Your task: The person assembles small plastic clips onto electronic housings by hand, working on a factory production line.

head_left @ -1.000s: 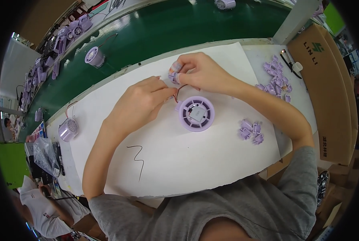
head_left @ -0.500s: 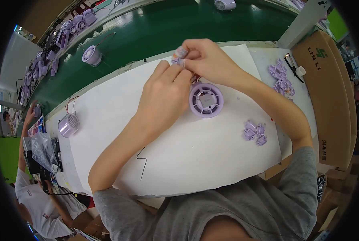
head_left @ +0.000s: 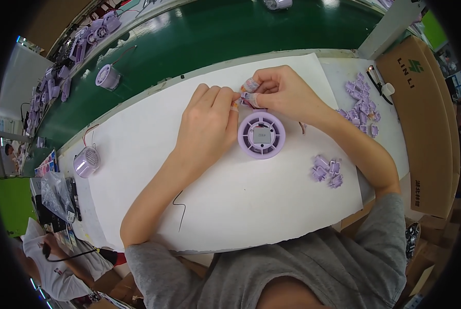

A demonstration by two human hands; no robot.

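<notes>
A round light-purple fan unit (head_left: 261, 135) stands on the white sheet, its spoked ring and grey square centre facing up. Just beyond it my two hands meet. My right hand (head_left: 287, 95), with tape around thumb and fingertip, pinches a small purple plastic piece (head_left: 245, 98). Fingers curled, my left hand (head_left: 207, 116) presses against that piece from the left; what lies inside its pinch is hidden. Dark red wires (head_left: 249, 104) run under the fingers towards the fan unit. A short wire end (head_left: 303, 128) shows right of the unit.
Small purple pieces lie in a near cluster (head_left: 327, 171) and a larger pile (head_left: 362, 105) at right, before a cardboard box (head_left: 426, 129). A second fan unit (head_left: 87, 161) stands left; another (head_left: 107, 77) sits on the green belt (head_left: 189, 38). A bent black wire (head_left: 181, 208) lies nearer.
My right hand has come nearer and rightward, the fan unit slightly nearer and left. Units on the belt have shifted left. A co-worker's arm at far left has drawn back from the belt.
</notes>
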